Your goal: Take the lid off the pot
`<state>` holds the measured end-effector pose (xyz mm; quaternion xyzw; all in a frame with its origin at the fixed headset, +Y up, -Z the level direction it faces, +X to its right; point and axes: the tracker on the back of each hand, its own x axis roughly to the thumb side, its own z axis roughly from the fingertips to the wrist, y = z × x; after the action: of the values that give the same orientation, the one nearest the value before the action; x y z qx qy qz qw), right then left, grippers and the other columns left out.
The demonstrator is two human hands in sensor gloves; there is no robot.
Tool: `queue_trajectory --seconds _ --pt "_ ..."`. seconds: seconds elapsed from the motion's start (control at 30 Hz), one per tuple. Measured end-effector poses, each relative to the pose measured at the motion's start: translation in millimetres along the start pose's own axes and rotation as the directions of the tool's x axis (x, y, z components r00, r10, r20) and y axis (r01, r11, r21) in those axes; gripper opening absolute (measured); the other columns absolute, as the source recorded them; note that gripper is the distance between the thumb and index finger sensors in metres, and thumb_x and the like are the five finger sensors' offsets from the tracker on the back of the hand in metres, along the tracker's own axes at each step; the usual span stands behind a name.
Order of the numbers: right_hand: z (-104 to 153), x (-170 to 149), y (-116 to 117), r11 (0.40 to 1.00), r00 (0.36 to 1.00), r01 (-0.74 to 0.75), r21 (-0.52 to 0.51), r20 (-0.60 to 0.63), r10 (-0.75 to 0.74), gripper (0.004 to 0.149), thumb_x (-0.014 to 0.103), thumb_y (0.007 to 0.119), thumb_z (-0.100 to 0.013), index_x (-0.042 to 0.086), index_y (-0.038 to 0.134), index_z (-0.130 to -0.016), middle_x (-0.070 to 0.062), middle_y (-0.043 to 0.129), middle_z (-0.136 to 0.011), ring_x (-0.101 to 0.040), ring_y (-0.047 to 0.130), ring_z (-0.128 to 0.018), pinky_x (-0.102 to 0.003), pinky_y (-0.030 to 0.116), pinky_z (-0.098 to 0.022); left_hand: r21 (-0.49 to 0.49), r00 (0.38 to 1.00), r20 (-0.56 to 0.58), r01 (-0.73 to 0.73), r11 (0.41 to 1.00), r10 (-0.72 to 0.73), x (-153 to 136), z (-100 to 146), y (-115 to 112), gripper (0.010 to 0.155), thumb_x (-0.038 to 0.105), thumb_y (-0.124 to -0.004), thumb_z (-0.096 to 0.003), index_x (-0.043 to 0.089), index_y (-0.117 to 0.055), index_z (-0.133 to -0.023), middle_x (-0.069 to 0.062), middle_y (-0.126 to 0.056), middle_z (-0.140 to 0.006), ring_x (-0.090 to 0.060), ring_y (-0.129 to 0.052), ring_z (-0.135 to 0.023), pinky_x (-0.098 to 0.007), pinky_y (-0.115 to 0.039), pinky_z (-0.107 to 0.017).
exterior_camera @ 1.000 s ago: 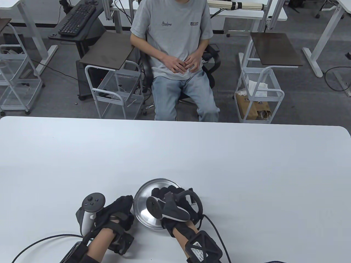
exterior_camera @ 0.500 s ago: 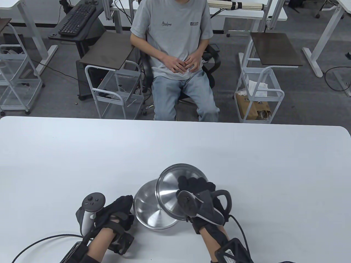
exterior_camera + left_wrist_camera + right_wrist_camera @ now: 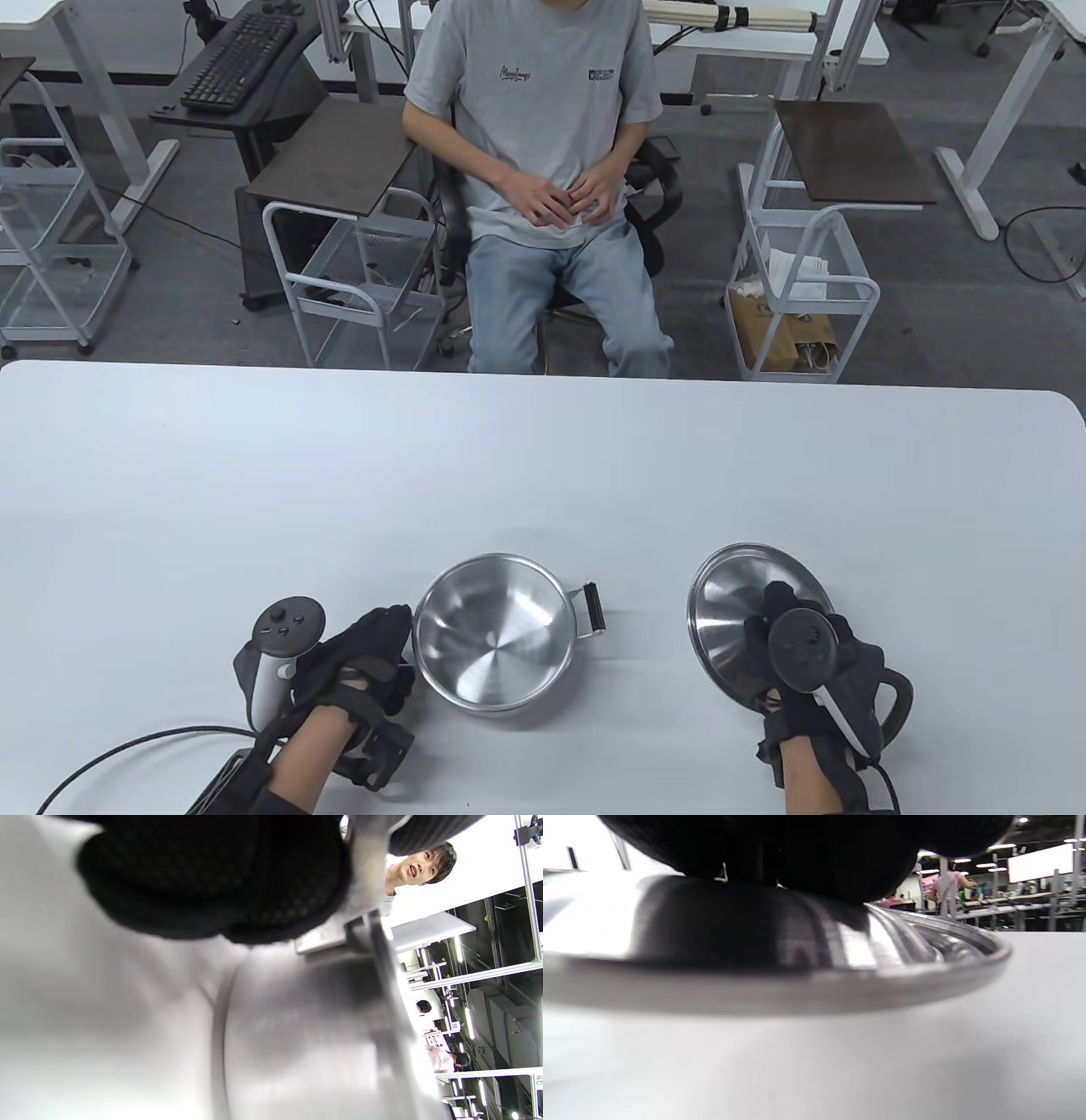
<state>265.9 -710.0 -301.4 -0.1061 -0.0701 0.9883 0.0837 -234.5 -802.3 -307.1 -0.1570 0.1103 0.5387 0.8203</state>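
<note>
The steel pot stands uncovered near the table's front edge, with a black side handle on its right. My left hand grips the pot's left handle; the left wrist view shows the pot wall under my gloved fingers. My right hand holds the steel lid from the top, to the right of the pot. In the right wrist view the lid hangs just above the table surface.
The white table is bare beyond the pot and lid. A seated person faces me past the far edge. Cables trail from my left wrist along the front edge.
My right hand lifted the lid off the pot and carried it to the right, then lowered it near the table. The pot is now uncovered. My left hand has not moved.
</note>
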Motion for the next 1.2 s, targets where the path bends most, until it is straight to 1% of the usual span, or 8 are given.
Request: queue_trajectory --seconds 0.07,0.43,0.77,0.93,1.07,1.13,1.17,1.2 --pt "-2.5 -9.3 11.4 0.998 0.999 0.003 0.061 -0.050 0.000 0.044 0.014 0.093 -0.034 0.017 0.083 -0.077 0.006 0.102 -0.042 -0.003 0.093 -0.037 -0.033 0.077 -0.041 0.000 1.000 0.000 -0.001 1.000 0.001 -0.1 0.1 0.0 0.057 0.055 -0.067 -0.0520 0.011 -0.076 -0.087 0.027 -0.091 -0.056 -0.018 -0.100 -0.023 -0.035 -0.082 -0.011" --pt "-9.0 -26.0 41.2 0.983 0.990 -0.024 0.180 -0.135 0.049 0.043 0.015 0.093 -0.036 0.017 0.083 -0.077 0.006 0.103 -0.039 -0.002 0.094 -0.035 -0.032 0.077 -0.040 -0.008 1.000 -0.001 -0.007 1.000 0.007 0.1 0.2 0.7 0.057 0.055 -0.067 -0.0519 0.011 -0.077 -0.087 0.027 -0.091 -0.057 -0.018 -0.100 -0.023 -0.035 -0.082 -0.012" --pt "-7.7 -24.5 44.8 0.979 0.988 -0.026 0.201 -0.143 0.056 0.035 0.017 0.089 -0.043 0.012 0.084 -0.077 0.000 0.106 -0.034 0.004 0.095 -0.033 -0.032 0.078 -0.041 -0.015 1.000 -0.001 -0.006 1.000 0.006 0.2 0.1 1.1 0.057 0.055 -0.067 -0.0519 0.011 -0.076 -0.087 0.028 -0.091 -0.057 -0.018 -0.100 -0.024 -0.035 -0.082 -0.012" --pt "-7.5 -23.7 49.3 0.970 0.986 -0.034 0.242 -0.148 0.072 0.033 0.019 0.085 -0.048 0.009 0.083 -0.079 -0.006 0.106 -0.033 0.015 0.096 -0.028 -0.030 0.078 -0.042 -0.015 1.000 -0.001 -0.003 1.000 0.003 0.3 0.1 1.1 0.057 0.055 -0.067 -0.0520 0.011 -0.076 -0.087 0.027 -0.091 -0.058 -0.018 -0.100 -0.024 -0.035 -0.082 -0.012" --pt "-6.8 -25.4 49.4 0.975 0.986 -0.012 0.221 -0.157 0.048 0.033 0.020 0.085 -0.049 0.008 0.085 -0.079 -0.009 0.107 -0.032 0.017 0.097 -0.025 -0.029 0.079 -0.042 -0.021 1.000 -0.004 -0.005 1.000 0.004 0.3 0.1 1.2 0.057 0.055 -0.067 -0.0520 0.011 -0.076 -0.087 0.027 -0.091 -0.058 -0.019 -0.100 -0.024 -0.036 -0.081 -0.012" --pt "-5.8 -29.0 47.6 0.978 0.983 0.036 0.204 -0.185 0.002 0.034 0.025 0.083 -0.050 0.007 0.087 -0.079 -0.012 0.108 -0.031 0.018 0.099 -0.022 -0.029 0.080 -0.042 -0.025 1.000 -0.006 -0.003 1.000 0.003 0.5 0.3 1.6 0.057 0.055 -0.067 -0.0519 0.011 -0.075 -0.088 0.027 -0.092 -0.058 -0.019 -0.100 -0.025 -0.036 -0.082 -0.012" --pt "-5.1 -30.8 45.9 0.977 0.977 0.070 0.204 -0.211 -0.026 0.037 0.030 0.079 -0.052 0.006 0.088 -0.079 -0.014 0.108 -0.037 0.015 0.101 -0.021 -0.030 0.080 -0.043 -0.026 1.000 -0.007 0.000 1.000 0.000 0.5 0.9 2.4 0.058 0.056 -0.067 -0.0518 0.012 -0.075 -0.089 0.027 -0.093 -0.057 -0.020 -0.100 -0.025 -0.036 -0.082 -0.013" --pt "-3.2 -31.4 43.1 0.976 0.970 0.100 0.193 -0.237 -0.053 0.042 0.034 0.075 -0.053 0.006 0.088 -0.082 -0.017 0.100 -0.058 0.000 0.103 -0.027 -0.034 0.078 -0.044 -0.019 1.000 -0.011 0.005 1.000 -0.006 0.7 2.6 4.7 0.059 0.057 -0.067 -0.0515 0.013 -0.073 -0.090 0.026 -0.097 -0.054 -0.020 -0.100 -0.027 -0.037 -0.082 -0.014"
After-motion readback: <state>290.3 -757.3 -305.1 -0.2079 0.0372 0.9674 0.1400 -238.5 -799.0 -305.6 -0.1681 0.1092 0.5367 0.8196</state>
